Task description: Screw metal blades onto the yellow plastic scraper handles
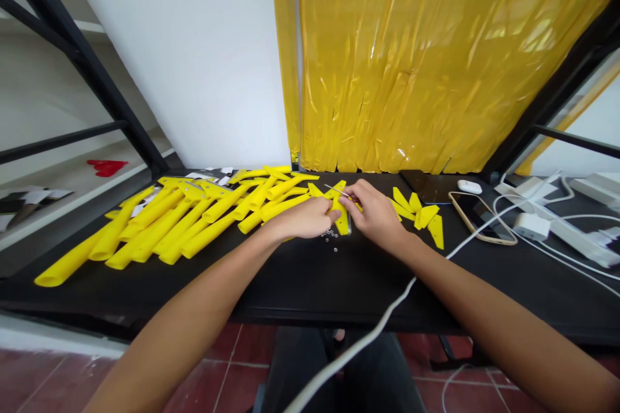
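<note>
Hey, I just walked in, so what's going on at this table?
A person's bare hands are working close together over the black table. The right hand holds a thin metal tool; the left hand is at a yellow piece, though its exact grip is hard to tell. Tiny rings lie just in front. Yellow tubes are heaped to the left, with loose flat yellow pieces and a phone to the right.
</note>
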{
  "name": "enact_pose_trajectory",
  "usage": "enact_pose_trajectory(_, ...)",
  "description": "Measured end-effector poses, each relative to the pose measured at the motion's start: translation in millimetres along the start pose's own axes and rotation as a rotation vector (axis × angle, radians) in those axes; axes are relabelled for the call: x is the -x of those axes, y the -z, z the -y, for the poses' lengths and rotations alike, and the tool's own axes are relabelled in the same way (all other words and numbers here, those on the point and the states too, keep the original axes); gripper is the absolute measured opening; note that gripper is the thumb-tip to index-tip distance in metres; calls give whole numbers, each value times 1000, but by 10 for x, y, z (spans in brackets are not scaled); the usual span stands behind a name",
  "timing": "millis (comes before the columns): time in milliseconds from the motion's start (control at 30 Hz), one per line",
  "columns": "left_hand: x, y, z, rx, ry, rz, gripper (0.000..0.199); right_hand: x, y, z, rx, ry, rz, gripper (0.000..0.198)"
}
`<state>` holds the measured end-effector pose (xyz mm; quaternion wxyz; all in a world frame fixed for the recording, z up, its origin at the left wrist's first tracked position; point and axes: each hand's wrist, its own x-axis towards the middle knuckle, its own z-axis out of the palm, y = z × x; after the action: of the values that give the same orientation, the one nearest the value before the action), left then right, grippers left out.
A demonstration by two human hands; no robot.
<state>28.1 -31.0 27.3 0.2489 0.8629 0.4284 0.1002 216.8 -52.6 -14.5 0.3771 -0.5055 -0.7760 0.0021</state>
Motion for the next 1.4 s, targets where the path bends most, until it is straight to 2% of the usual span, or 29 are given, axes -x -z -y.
enact_pose_trajectory(133,-14,-1,14,27,15,21,35,-19,-96,-63,-226,-99,-37,15)
enact_pose_trajectory(333,2,42,12,108,-5,67,44,-68,-156,-109,-778,-393,13,47)
enact_pose_trajectory(433,2,89,47,160,-23,147,49,-69,-89,-78,-861,-444,117,43)
enact_pose_trajectory(567,-13,132,99,197,-35,210,52,-57,-5,-38,-828,-394,206,42)
enact_pose_trajectory(633,-22,121,108,183,-29,150,47,-61,10,-25,-825,-394,193,42)
enact_pose_trajectory(700,-26,88,98,115,-51,-37,36,-74,18,-13,-846,-447,149,43)
enact_pose_trajectory(767,-23,43,76,2,-129,-242,42,-91,32,0,-880,-517,104,43)
enact_pose_trajectory(833,-13,0,55,-125,-234,-352,49,-107,54,12,-921,-564,80,43)
enact_pose_trajectory(933,2,-43,49,-295,-336,-373,47,-121,91,28,-981,-613,68,44)
enact_pose_trajectory(1100,-14,-61,73,-577,-392,-296,58,-115,102,27,-1058,-690,84,46)
enact_pose_trajectory(1200,-36,-66,66,-695,-395,-302,53,-104,101,18,-1109,-678,111,45)
enact_pose_trajectory(1300,-46,-54,66,-741,-360,-348,46,-100,117,21,-1147,-611,159,43)
enact_pose_trajectory(1400,-51,11,113,-631,-314,-464,41,-100,111,18,-1075,-531,139,45)
